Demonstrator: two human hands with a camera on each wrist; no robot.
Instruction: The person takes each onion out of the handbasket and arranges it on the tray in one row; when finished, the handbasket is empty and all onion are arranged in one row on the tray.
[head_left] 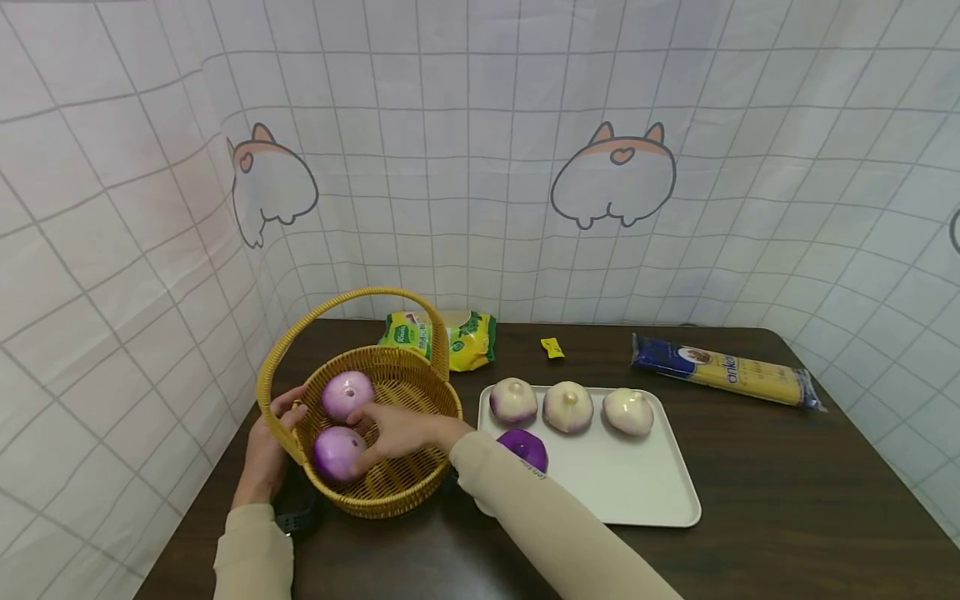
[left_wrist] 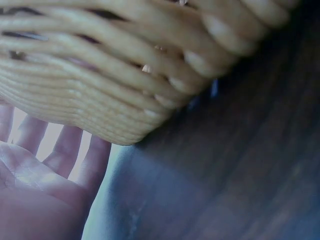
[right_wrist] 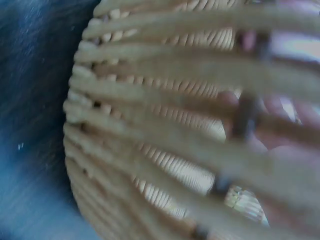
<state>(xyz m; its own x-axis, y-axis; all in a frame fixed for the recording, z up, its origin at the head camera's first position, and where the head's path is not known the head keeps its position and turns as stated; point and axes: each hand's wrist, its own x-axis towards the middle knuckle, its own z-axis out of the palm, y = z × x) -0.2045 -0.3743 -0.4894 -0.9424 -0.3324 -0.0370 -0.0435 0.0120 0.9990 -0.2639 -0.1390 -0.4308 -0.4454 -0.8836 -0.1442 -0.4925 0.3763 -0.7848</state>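
A yellow wicker basket (head_left: 382, 500) with a tall arched handle stands at the left of the table. Two shiny purple onions are inside it, a far onion (head_left: 348, 394) and a near onion (head_left: 337, 454). Reaching in over the basket's right side, my right hand (head_left: 401, 433) grips the near onion between thumb and fingers. My left hand (head_left: 268, 446) holds the basket's left rim beside the handle's foot, fingertips over the edge. In the left wrist view its fingers (left_wrist: 65, 150) stretch up against the weave. Through the basket wall, the right wrist view gives a blurred glimpse of fingers.
Right of the basket, a white tray (head_left: 622, 492) bears three pale, purple-tinged bulbs (head_left: 567, 407) and a dark purple onion (head_left: 525, 448), partly behind my right sleeve. Behind are a green-yellow packet (head_left: 472, 342), a small yellow sachet (head_left: 552, 347) and a noodle pack (head_left: 723, 371).
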